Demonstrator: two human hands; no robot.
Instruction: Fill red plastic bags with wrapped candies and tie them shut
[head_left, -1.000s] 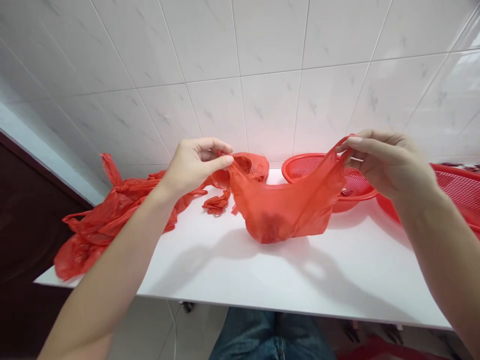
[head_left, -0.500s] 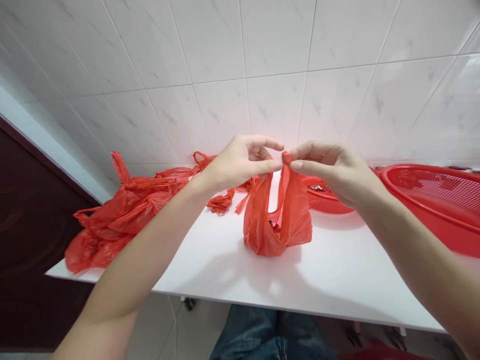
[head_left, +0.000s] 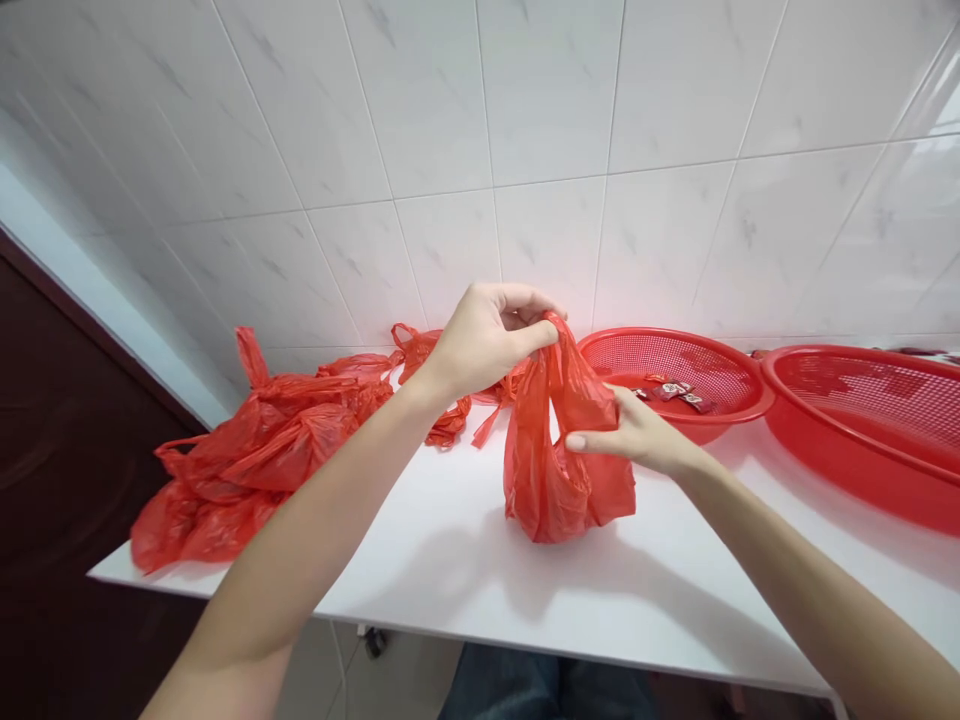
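left hand (head_left: 484, 340) fingers pinching both handles of the bag (head_left: 562, 470), right hand (head_left: 634, 435) cupping its side just below, thin plastic might slip or tear

Open white table (head_left: 450, 570) surface is left in front of and to the left of the held red bag (head_left: 562, 470). The far left is blocked by a heap of red bags (head_left: 255, 450); the right by two red baskets (head_left: 675, 365), (head_left: 862, 420).
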